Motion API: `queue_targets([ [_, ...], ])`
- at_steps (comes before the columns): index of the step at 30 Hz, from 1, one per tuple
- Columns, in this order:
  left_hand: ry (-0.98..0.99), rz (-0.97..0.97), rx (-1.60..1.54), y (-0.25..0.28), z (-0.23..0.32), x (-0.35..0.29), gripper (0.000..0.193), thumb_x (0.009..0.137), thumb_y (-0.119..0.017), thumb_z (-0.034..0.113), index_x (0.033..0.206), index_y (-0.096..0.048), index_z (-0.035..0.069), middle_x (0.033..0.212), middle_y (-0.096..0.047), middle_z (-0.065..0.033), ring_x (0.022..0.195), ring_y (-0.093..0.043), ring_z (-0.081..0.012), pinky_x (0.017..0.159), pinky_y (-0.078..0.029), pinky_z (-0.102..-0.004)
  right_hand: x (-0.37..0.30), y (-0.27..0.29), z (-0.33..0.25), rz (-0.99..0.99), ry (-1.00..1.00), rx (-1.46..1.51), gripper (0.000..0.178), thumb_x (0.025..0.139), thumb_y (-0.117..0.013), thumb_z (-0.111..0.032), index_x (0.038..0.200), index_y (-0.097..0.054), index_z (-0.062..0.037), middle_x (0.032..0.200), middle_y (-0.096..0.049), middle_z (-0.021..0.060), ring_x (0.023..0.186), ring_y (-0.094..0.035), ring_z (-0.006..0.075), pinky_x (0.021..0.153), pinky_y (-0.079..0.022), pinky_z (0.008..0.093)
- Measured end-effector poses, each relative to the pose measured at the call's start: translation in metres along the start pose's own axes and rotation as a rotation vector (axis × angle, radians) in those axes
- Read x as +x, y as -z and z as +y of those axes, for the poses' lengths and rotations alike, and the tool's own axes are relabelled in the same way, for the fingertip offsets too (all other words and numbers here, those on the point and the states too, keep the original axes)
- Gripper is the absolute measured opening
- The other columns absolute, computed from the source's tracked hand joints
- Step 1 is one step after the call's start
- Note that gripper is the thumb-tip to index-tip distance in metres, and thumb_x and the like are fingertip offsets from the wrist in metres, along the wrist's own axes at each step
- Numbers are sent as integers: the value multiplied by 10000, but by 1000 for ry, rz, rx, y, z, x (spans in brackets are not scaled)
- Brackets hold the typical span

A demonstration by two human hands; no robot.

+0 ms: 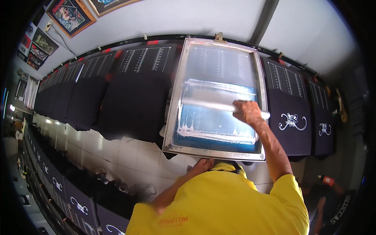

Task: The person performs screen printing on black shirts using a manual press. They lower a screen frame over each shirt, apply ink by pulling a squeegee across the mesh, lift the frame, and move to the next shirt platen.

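A metal-framed printing screen [167, 129] with blue mesh lies over a black garment on the long bench in front of me. My right hand [248, 112] is closed round the right part of a pale squeegee [211, 105], which spans the mesh and is smeared by motion. White ink [219, 135] streaks the mesh above and below the squeegee. Close to the near edge of the frame, beside my waist, is my left hand [204, 163]. Its fingers are partly hidden, and whether it touches the frame I cannot tell.
Black garments [133, 102] lie along the bench to the left. To the right, garments carry a white scroll-like print [292, 122]. A metal clamp [219, 37] sits on the rail behind the screen. Another bench with printed garments [78, 203] stands lower left. A person's arm [319, 215] shows lower right.
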State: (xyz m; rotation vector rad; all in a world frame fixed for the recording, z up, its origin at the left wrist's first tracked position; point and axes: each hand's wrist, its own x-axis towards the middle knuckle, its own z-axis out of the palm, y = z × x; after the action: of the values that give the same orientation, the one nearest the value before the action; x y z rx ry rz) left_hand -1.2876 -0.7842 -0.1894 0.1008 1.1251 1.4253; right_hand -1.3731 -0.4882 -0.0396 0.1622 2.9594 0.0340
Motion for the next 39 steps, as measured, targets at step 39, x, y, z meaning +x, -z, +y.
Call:
queue_targets([
  [39, -599, 921, 840, 92, 125, -68, 366, 1046, -480, 244, 1195, -634, -53, 1009, -728, -194, 950, -714, -283, 894, -536, -377, -211, -92, 60, 566, -694, 401, 315, 962, -511, -102, 1238, -592, 26, 1123, -670, 261, 1043, -635, 437, 940, -501, 465],
])
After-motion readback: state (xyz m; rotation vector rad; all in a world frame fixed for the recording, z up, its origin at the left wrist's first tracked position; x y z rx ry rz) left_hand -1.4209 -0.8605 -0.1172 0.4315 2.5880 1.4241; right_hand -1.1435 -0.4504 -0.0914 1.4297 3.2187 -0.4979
